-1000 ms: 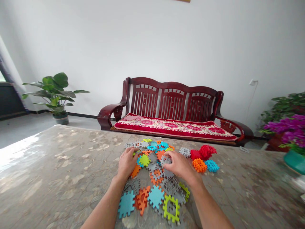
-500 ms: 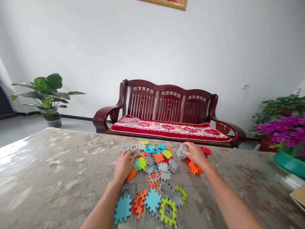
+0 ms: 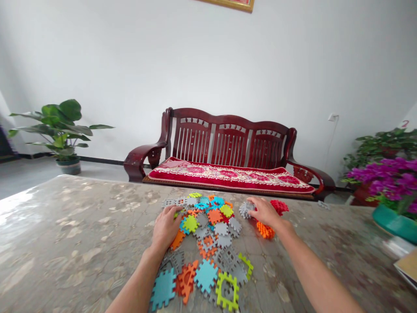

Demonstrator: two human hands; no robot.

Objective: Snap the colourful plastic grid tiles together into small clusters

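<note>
My left hand (image 3: 166,227) lies at the left edge of a loose pile of toothed plastic puzzle tiles, its fingers stretched over a few of them. A lime tile (image 3: 190,223) and an orange tile (image 3: 177,239) are beside it. To the right of the pile, my right hand (image 3: 265,213) has its thumb and fingers around the right side of a stack of grey puzzle tiles (image 3: 245,210). Red tiles (image 3: 279,206) sit just behind that hand, and a leaning row of orange tiles (image 3: 265,230) is under its wrist side.
Nearer me in the pile are blue tiles (image 3: 206,275) and a lime frame tile (image 3: 227,291). One grey piece (image 3: 323,204) lies apart at the far right. A teal flower pot (image 3: 392,224) stands at the table's right. Behind the patterned table (image 3: 81,243) is a wooden bench (image 3: 228,139).
My right fingers sit a little less over the grey stack, leaving more of its top showing. My left hand stays at the pile. The whole view has shifted slightly.
</note>
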